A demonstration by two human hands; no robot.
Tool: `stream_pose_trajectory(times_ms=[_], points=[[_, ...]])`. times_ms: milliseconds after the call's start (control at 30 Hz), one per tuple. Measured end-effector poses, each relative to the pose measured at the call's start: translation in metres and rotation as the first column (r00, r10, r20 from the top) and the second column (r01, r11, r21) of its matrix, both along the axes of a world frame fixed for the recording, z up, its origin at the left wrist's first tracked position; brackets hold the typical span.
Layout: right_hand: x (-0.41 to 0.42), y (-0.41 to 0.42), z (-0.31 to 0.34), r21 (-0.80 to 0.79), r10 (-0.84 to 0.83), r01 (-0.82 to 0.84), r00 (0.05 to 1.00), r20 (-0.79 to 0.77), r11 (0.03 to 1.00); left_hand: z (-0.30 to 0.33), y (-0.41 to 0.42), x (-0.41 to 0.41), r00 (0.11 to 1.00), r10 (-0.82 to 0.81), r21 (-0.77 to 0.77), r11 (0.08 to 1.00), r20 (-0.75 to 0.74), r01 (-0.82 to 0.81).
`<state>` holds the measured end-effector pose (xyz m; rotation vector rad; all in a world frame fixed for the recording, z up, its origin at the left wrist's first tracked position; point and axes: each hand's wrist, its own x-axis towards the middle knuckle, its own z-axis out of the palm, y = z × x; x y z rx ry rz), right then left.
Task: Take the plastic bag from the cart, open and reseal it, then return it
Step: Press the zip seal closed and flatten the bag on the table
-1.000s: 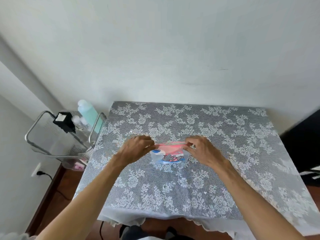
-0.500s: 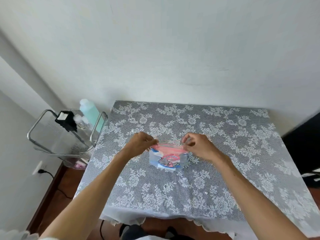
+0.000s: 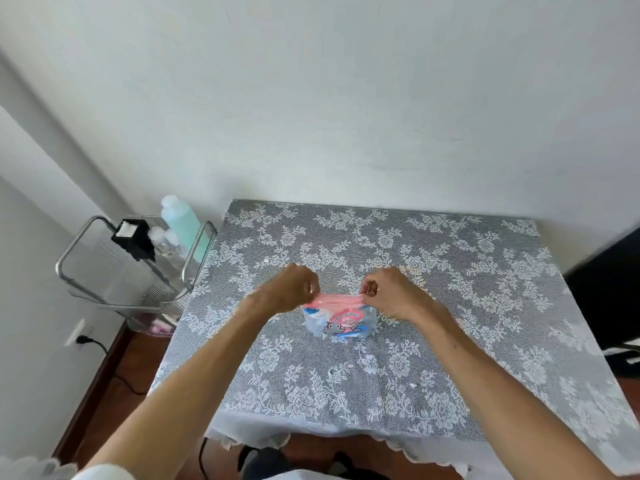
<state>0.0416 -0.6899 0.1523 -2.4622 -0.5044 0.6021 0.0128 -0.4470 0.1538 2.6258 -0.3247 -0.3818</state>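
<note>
You've pulled the bag (image 3: 337,318) top wider since 0.5 s ago, w/ left hand (image 3: 292,289) & right hand (image 3: 388,292) each pinching a top corner, bag mid-table (image 3: 485,306), cart (image 3: 104,268) off its left edge.

A rectangular desk (image 3: 485,271) draped in grey-and-white floral lace carries a small clear plastic bag (image 3: 337,318) with pink-and-blue print, directly below the fingers (image 3: 367,289).

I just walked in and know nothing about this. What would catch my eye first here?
Two bare hands, the left hand and the right hand, pinch the pink top edge of a small plastic bag at the middle of a lace-covered table. Left of the table stands a metal cart holding a pale green bottle.
</note>
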Motion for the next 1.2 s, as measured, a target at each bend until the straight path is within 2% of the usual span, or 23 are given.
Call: stream_pose_trajectory(times_ms=[133,233,400,467,600,700,867,933,1100,1200], points=[[0.003,-0.004,0.004,0.056,-0.01,0.005,0.995,0.095,0.998,0.008,-0.004,0.0,0.99,0.054,0.039,0.997,0.134,-0.06],[0.006,-0.008,0.009,0.073,-0.029,0.021,0.994,0.103,0.997,0.013,0.0,0.003,0.985,0.094,0.0,0.995,0.142,-0.096],[0.007,-0.008,0.007,-0.015,-0.016,0.017,0.998,0.068,1.0,0.011,-0.004,0.003,0.984,0.091,0.019,0.995,0.151,-0.094],[0.008,-0.007,0.007,-0.01,-0.041,0.042,0.997,0.059,0.999,0.009,-0.005,0.005,0.983,0.145,-0.022,0.989,0.114,-0.144],[0.013,-0.013,0.009,0.045,-0.164,0.163,0.986,0.013,0.986,0.015,0.007,0.008,0.976,0.167,-0.194,0.962,-0.142,-0.193],[0.013,-0.014,0.009,0.036,-0.181,0.18,0.983,0.025,0.983,0.019,0.01,0.006,0.968,0.174,-0.25,0.944,-0.18,-0.216],[0.013,-0.011,0.007,-0.037,-0.128,0.129,0.991,0.031,0.991,0.019,0.006,0.006,0.966,0.164,-0.149,0.969,-0.201,-0.196],[0.013,-0.011,0.007,-0.078,-0.067,0.068,0.997,0.026,0.995,0.016,0.002,0.006,0.974,0.176,-0.047,0.982,-0.145,-0.184],[0.015,-0.002,0.014,-0.203,0.038,-0.022,0.996,0.079,0.979,0.015,-0.009,0.008,0.98,0.2,-0.003,0.98,-0.005,-0.2],[0.019,-0.003,0.017,-0.097,0.004,0.0,0.999,0.041,0.995,0.016,-0.008,0.01,0.962,0.271,0.021,0.962,0.036,-0.272]])
